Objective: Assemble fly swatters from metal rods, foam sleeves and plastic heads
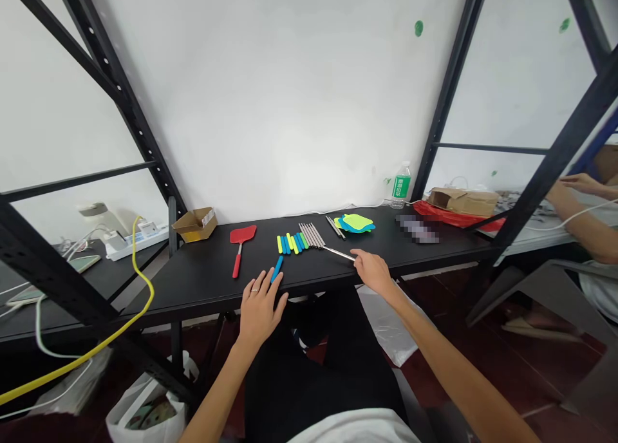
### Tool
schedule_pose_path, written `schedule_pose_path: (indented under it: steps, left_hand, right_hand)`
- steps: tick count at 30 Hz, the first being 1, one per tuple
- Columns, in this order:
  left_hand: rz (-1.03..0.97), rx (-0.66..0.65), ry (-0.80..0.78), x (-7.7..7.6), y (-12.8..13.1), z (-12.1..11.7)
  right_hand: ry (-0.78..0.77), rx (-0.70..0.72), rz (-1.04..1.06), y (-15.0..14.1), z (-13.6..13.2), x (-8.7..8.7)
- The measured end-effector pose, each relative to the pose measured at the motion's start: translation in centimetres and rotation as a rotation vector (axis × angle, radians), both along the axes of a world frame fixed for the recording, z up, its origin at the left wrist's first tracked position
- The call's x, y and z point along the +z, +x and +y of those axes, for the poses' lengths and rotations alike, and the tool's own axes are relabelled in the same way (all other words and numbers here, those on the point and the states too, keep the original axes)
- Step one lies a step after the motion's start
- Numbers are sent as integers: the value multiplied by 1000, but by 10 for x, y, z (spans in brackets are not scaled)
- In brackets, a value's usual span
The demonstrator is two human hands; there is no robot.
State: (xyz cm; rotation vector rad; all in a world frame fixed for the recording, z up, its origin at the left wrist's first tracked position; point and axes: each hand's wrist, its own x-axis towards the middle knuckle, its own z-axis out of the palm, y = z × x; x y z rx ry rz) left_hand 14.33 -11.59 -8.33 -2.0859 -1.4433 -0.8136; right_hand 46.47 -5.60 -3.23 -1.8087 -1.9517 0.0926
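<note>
My left hand [261, 308] lies at the front edge of the black table with its fingers stretched out, touching a blue handle sleeve [277, 269] at the fingertips. Between thumb and fingers, my right hand [373, 270] grips the near end of a thin silver metal rod [339, 254], which points left towards a row of similar metal rods [313, 235]. Left of those rods, several yellow, blue and green handle sleeves [293, 243] lie side by side. Farther back are a few loose rods [335, 227] and a stack of yellow-green and blue swatter heads [356, 223].
A red fly swatter [243, 234] and an open cardboard box [196, 224] are on the left. A water bottle [401, 185] stands at the back right, near a blurred patch [417, 229]. Black metal posts [447, 89] frame the table. Another person's arm [582, 221] shows far right.
</note>
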Motion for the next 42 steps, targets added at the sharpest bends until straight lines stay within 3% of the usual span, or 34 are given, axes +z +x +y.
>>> schedule_pose_path:
  steps: [8, 12, 21, 35, 38, 42]
  left_hand:
    - [-18, -24, -9, 4, 0, -3]
    - [-33, -55, -15, 7, -1, -6]
    - [-135, -210, -62, 9, -7, -11]
    - [-185, -293, -123, 13, -11, -12]
    - [-267, -359, -199, 18, -11, -15]
    - [-535, -491, -308, 29, -7, -22]
  right_hand:
    - [-20, 33, 323, 6, 2, 8]
    - [-56, 116, 268, 7, 2, 7]
    - [49, 433, 174, -11, -4, -1]
    - [23, 532, 168, -10, -6, 0]
    - [-24, 626, 233, -8, -8, 5]
    - [-105, 733, 360, -6, -15, 17]
